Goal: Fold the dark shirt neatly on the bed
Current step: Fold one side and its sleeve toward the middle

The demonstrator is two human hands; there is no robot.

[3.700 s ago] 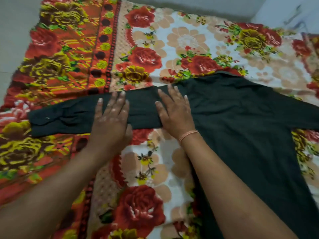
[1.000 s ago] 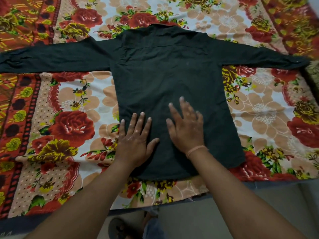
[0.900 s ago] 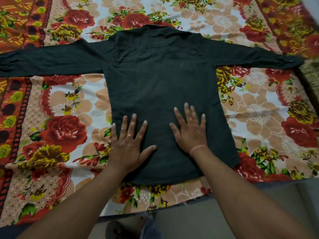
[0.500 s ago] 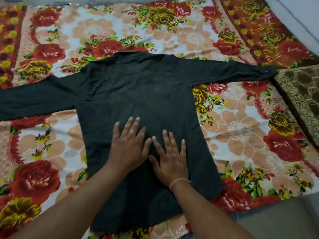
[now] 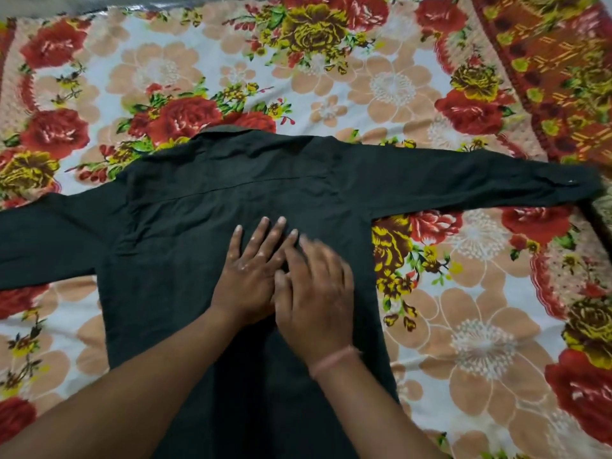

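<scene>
The dark shirt (image 5: 198,233) lies flat and face down on the bed, collar at the far side, both sleeves stretched out sideways. Its right sleeve (image 5: 480,183) reaches the bed's right edge; the left sleeve (image 5: 43,240) runs off the frame's left. My left hand (image 5: 253,273) rests palm down on the middle of the shirt's back, fingers spread. My right hand (image 5: 316,293) lies flat beside it, partly over the left hand's edge and blurred from motion. Neither hand grips the cloth. My forearms hide the shirt's lower hem.
A floral bedsheet (image 5: 447,326) with red roses and peach flowers covers the bed under the shirt. An orange patterned border (image 5: 556,67) runs along the far right. A dark patterned cloth (image 5: 604,207) shows at the right edge by the cuff.
Both hands have slid up the shirt's back from near the hem toward the middle and come together, the right hand now touching the left. The view has moved closer and rightward.
</scene>
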